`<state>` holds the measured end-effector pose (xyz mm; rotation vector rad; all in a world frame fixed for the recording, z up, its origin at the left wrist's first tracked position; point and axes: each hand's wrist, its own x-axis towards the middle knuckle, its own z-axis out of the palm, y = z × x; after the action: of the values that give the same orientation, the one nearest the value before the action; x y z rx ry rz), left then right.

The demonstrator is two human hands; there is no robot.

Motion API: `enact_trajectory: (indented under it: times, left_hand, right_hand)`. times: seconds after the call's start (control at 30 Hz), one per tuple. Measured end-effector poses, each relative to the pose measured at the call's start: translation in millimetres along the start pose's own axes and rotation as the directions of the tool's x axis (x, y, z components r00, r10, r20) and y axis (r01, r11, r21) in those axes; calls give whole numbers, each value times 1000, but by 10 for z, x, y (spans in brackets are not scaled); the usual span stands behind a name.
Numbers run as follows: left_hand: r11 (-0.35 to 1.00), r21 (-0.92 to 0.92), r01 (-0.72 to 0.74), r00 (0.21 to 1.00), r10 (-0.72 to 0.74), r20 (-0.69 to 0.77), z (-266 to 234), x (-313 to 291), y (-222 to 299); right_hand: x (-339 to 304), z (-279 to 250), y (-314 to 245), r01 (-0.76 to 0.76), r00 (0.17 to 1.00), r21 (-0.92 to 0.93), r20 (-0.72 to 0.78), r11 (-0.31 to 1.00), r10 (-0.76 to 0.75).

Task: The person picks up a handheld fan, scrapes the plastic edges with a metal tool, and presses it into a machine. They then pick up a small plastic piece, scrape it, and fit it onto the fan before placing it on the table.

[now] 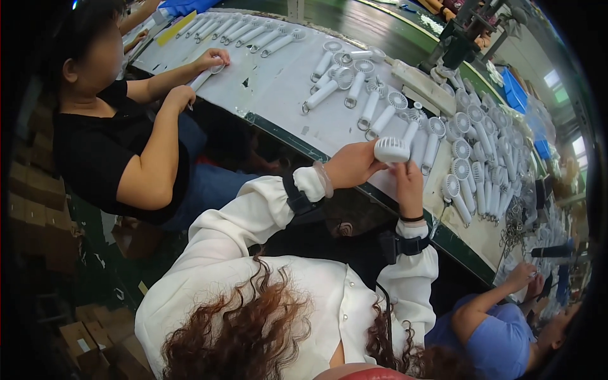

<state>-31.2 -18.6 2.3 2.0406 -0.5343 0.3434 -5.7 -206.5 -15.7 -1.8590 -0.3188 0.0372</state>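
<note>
A white handheld fan [392, 150] is held up over the near edge of the table, its round slatted head between my two hands. My left hand [352, 166] is closed on the fan head from the left. Just below the head, my right hand [406, 180] is closed with its fingertips against the fan; the handle is mostly hidden. Right beyond my hands, several more white fans [384, 119] lie on the white tabletop [278, 95]. To the right is a dense pile of fans [487, 149] with wire loops at their handle ends.
At left, a person in black [120, 139] holds another fan. A row of fans [253, 33] lines the far left. A machine [459, 35] and a pale block [423, 88] stand beyond. A person in blue [494, 335] works at lower right. Cardboard boxes [79, 339] stand lower left.
</note>
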Motion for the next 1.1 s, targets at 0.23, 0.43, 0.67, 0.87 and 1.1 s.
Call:
enact_trajectory:
  times: [0.23,0.43,0.67,0.87,1.1]
  left_hand:
    - [984,109,138,984,-149,97,14,267,-395]
    - [969,-225,104,990,-80,114,-58,219,-432]
    - [983,-112,146,956,-111,272,-58,221,-300]
    - [995,-30,99,948,-85,307,-76,232,-228]
    - [998,-6,64,968,-61,245,-88,211,-294]
  right_hand:
    - [-101,-101,86,-46,978,349,-177,936,115]
    - [-196,-95,238,26,986,424,-162,905,48]
    - [-252,-138,265,44,981,440,-191,897,46]
    - [-259,-128,259,71,983,411,-184,909,7]
    - [-259,-117,214,69,984,388,-179,919,1]
